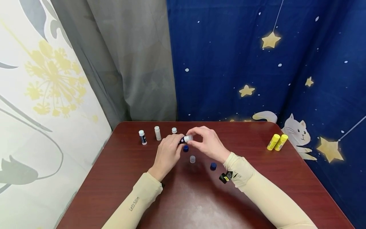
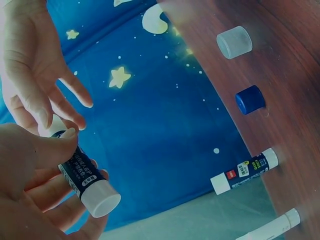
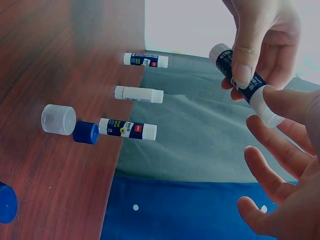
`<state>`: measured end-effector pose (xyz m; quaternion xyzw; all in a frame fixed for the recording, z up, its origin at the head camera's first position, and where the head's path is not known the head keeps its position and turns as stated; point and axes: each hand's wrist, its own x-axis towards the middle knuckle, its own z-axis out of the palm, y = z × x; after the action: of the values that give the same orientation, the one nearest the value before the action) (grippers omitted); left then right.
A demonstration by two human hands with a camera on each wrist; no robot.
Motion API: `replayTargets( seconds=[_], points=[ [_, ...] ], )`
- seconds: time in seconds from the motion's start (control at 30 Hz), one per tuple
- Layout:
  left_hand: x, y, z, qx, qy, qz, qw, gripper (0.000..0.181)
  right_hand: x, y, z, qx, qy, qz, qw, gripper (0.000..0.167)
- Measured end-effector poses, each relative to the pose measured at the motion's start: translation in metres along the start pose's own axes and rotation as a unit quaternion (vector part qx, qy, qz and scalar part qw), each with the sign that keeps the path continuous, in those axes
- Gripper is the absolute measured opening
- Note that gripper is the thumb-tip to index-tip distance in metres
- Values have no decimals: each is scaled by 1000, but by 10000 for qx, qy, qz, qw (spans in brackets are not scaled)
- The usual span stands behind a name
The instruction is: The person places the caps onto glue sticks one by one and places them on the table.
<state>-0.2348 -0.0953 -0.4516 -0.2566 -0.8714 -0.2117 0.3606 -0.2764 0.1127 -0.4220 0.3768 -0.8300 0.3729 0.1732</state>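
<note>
My left hand (image 1: pixel 168 151) grips a navy glue stick (image 2: pixel 80 167) by its labelled barrel, thumb on one side and fingers behind. The stick is tilted, held above the table. My right hand (image 1: pixel 208 143) pinches the stick's white end (image 3: pixel 265 107) between thumb and index finger, its other fingers spread apart. In the right wrist view, three more sticks stand near the table edge: a navy one (image 3: pixel 145 60), a white one (image 3: pixel 139 94) and another navy one (image 3: pixel 127 128). Beside the last is a blue cap (image 3: pixel 85 132), with a clear cap (image 3: pixel 58 119) close by.
Two yellow glue sticks (image 1: pixel 273 142) stand at the right back of the dark red table (image 1: pixel 114 190). Another blue cap (image 1: pixel 213 166) lies below my right wrist. Grey (image 1: pixel 143 63) and blue star-printed curtains (image 1: pixel 223 63) hang behind the table.
</note>
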Motion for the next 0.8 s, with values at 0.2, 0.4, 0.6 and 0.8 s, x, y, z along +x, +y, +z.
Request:
replayTargets(
  seconds=[0.2,0.4,0.6,0.8],
  points=[
    [-2,0,0,19,17,-10,10000,25,0,0,2,-30,-8,29,10000,25],
    [-1,0,0,64,39,44,10000,23,0,-1,4,-40,70,28,10000,26],
    [-2,1,2,100,112,47,9999,24,0,-3,8,3,165,65,9998,26],
    [-3,3,2,104,137,21,9999,25,-1,-3,12,7,196,133,9997,25]
  ],
)
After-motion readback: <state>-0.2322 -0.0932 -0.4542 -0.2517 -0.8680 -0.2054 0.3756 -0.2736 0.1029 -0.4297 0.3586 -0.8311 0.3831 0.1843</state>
